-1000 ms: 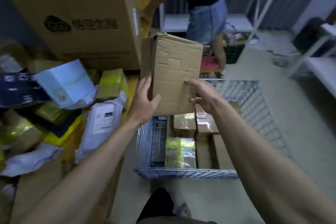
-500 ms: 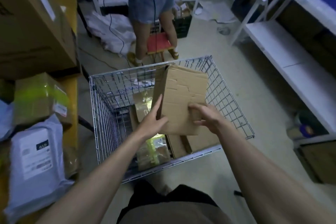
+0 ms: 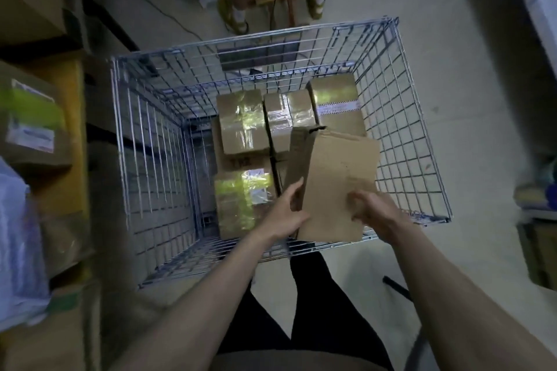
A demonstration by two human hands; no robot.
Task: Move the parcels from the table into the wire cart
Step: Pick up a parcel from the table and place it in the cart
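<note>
Wire cart (image 3: 144,135): standing open on the floor just ahead, filling the middle of the view, already holding a tight block of taped boxes (image 3: 241,120) along its middle and right, with bare mesh showing down its left side.

Tabletop (image 3: 70,129): running along the left edge, carrying more parcels (image 3: 30,129) waiting their turn, all blurred.

Cardboard parcel (image 3: 337,184): hanging tilted above the near right part of the cart, over the taped boxes, its lower edge overlapping the near rim in the head view and its upper corner looking torn. Not yet resting on anything, as far as can be told.

Hands: both grasping the parcel low down, left hand (image 3: 286,214) pinching the left edge, right hand (image 3: 373,211) curling against the lower right face, though blurring there is hiding the exact finger placement.

Risks, judging from this: catching the lower edge on the near rim wire while lowering, and tipping the parcel out towards the legs. Letting go while tilted, and landing it on a corner against the boxes below, leaving it leaning on the mesh instead of lying flat. Gripping only the bottom end, so possibly losing control of the top-heavy far end. Snagging the torn corner on the wire.
</note>
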